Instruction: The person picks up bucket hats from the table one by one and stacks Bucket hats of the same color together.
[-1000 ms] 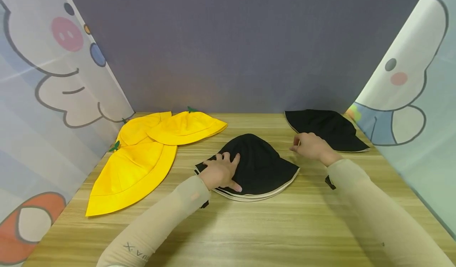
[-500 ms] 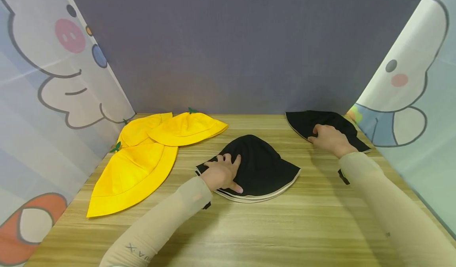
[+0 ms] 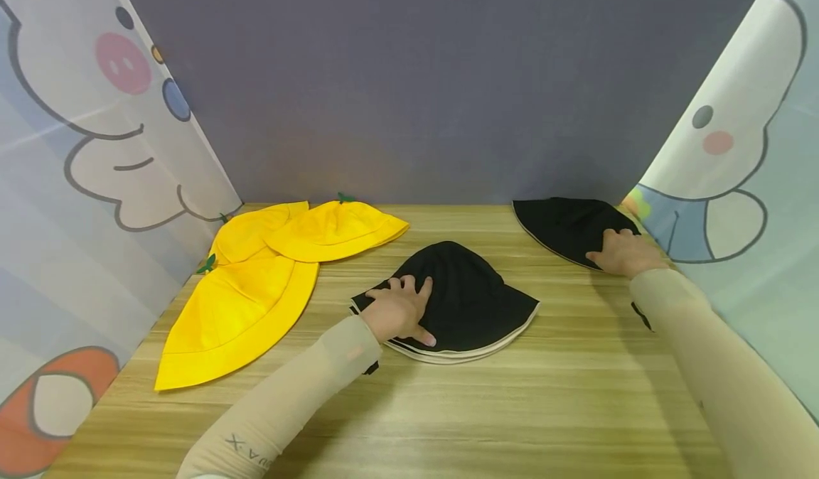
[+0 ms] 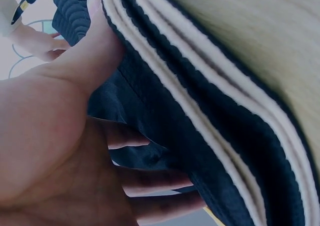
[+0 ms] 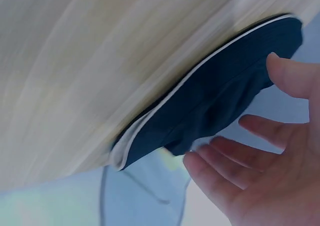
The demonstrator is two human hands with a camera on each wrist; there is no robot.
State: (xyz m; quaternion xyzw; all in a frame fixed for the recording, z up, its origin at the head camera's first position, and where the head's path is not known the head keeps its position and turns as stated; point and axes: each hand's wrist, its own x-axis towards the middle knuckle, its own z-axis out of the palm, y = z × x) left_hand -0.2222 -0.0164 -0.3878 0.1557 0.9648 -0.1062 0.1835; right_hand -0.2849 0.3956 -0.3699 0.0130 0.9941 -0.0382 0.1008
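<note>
In the middle of the table lie stacked black bucket hats [image 3: 470, 298] with pale-edged brims. My left hand [image 3: 398, 308] rests on their left side, fingers spread. The left wrist view shows several white brim edges [image 4: 200, 131] layered one under another beside that hand. At the back right lies another black bucket hat [image 3: 559, 227], flattened, with a thin white edge. My right hand [image 3: 628, 253] is over its near right part in the head view and hides some of the brim. In the right wrist view the thumb and fingers [image 5: 290, 78] are apart, close to the hat's crown.
Several yellow hats [image 3: 233, 315] with small green leaf tips overlap at the back left of the wooden table [image 3: 486, 422]. A grey wall [image 3: 435, 88] closes off the back. Cartoon-printed curtains [image 3: 723, 180] line both sides.
My right hand has moved right, from beside the middle hats to over the back right black hat. My left hand has stayed on the middle hats.
</note>
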